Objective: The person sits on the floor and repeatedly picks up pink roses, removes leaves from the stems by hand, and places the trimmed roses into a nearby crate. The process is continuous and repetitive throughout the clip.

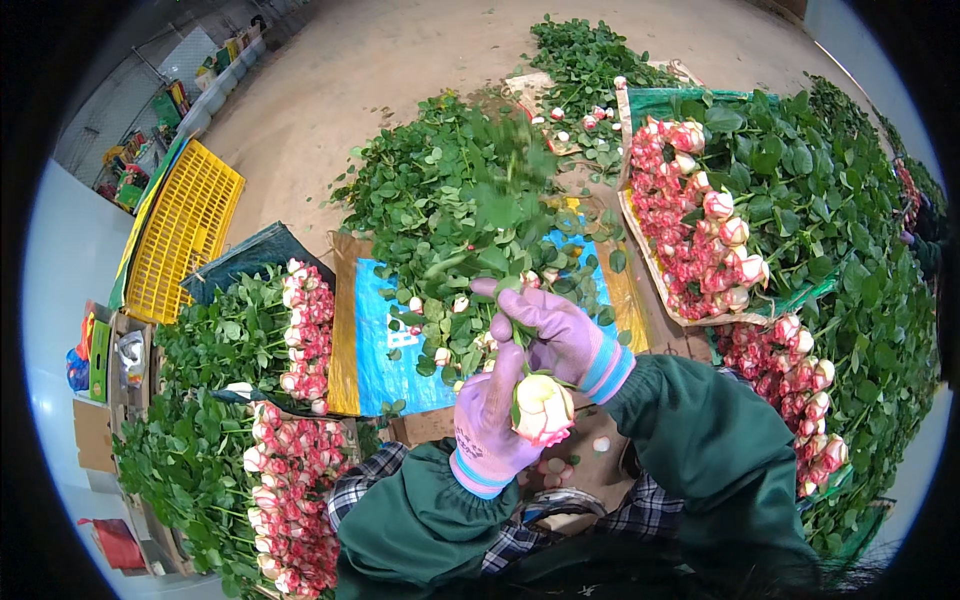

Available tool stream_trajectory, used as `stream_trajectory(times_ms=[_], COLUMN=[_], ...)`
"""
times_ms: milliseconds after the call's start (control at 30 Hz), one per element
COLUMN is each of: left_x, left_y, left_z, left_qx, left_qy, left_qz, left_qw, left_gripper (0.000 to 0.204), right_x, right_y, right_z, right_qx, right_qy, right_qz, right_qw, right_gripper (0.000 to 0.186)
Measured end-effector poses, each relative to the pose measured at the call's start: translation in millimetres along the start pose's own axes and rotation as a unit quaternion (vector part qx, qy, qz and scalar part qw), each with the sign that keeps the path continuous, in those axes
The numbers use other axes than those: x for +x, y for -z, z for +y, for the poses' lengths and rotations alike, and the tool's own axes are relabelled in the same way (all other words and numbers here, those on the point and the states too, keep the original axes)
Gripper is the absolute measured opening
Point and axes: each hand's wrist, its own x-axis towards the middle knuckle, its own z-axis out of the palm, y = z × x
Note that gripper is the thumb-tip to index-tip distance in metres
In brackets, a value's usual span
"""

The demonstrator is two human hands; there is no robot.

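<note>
A white rose with pink petal edges (pixel 543 410) hangs bloom-down toward me, its stem running away from me through both gloved hands. My left hand (pixel 490 415), in a lilac glove, is closed on the rose just behind the bloom. Farther up, my right hand (pixel 560 330) pinches round the same stem, fingers bent over it. Blurred leaves beyond the hands merge with a big heap of cut leaves and stems (pixel 430 190). That heap lies on a blue and yellow sheet (pixel 400 365), with loose white-pink petals and buds (pixel 441 356) along its near side.
Bundled pink-white roses (pixel 300 480) are stacked at my left, and more rose bunches (pixel 700 230) fill the right on green wrapping. A yellow plastic crate (pixel 190 230) stands at the far left. Another leaf pile (pixel 600 60) lies on the floor (pixel 300 120) beyond.
</note>
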Motion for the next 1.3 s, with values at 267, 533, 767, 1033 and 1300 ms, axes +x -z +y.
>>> stream_trajectory(times_ms=[267,533,767,1033,1300], left_x=[-11,-80,-82,-109,-114], left_y=[-9,-50,-32,-42,-42], left_z=[3,15,13,5,8], left_qx=[-0.051,0.109,0.095,0.147,0.163], left_qy=[-0.111,-0.031,-0.005,-0.036,-0.041], left_qz=[-0.202,-0.558,-0.555,-0.548,-0.545], left_qw=[0.972,0.822,0.827,0.823,0.821], left_gripper=[0.061,0.065,0.066,0.063,0.061], right_x=[4,-25,-60,-79,-87], right_y=[55,116,176,189,187], right_z=[7,36,46,50,48], right_qx=[-0.198,-0.739,-0.872,-0.890,-0.937], right_qy=[-0.048,-0.118,-0.036,0.075,-0.018], right_qz=[0.103,0.085,0.153,0.130,0.101], right_qw=[0.974,0.658,0.463,0.431,0.333], right_gripper=[0.046,0.044,0.025,0.012,0.025])
